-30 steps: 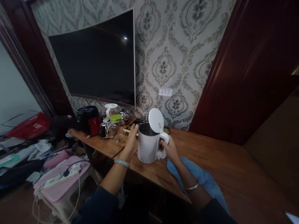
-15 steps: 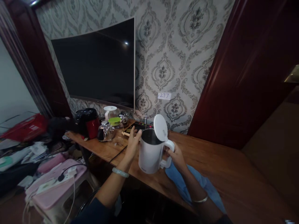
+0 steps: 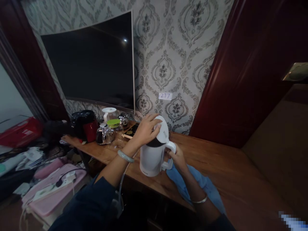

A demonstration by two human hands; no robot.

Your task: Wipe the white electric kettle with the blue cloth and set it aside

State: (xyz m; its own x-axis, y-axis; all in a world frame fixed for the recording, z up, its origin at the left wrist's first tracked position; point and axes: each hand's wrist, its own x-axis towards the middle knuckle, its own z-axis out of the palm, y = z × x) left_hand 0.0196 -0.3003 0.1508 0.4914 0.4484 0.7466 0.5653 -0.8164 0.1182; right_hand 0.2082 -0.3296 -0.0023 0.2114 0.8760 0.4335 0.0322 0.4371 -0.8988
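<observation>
A white electric kettle (image 3: 151,160) is held up over the front edge of the wooden table, its lid (image 3: 162,130) raised on the hinge. My right hand (image 3: 177,156) is wrapped round the kettle's handle (image 3: 171,147). Across the kettle's mouth reaches my left hand (image 3: 147,128), fingers bent over the lid's far edge and thumb against its underside. The dark inside of the kettle shows only in part below the lid. Beneath my right forearm lies a blue cloth (image 3: 196,183) on the table.
On the wooden table (image 3: 211,160) stand a red and black appliance (image 3: 86,126), a glass pot with a green lid (image 3: 113,123), a white-lidded jug (image 3: 109,110) and a black tea tray (image 3: 132,131). A pink stool (image 3: 53,199) with a power strip (image 3: 54,189) is at the left.
My left hand has moved up from beside the kettle onto its lid. The right hand keeps its hold on the handle. The view has shifted slightly.
</observation>
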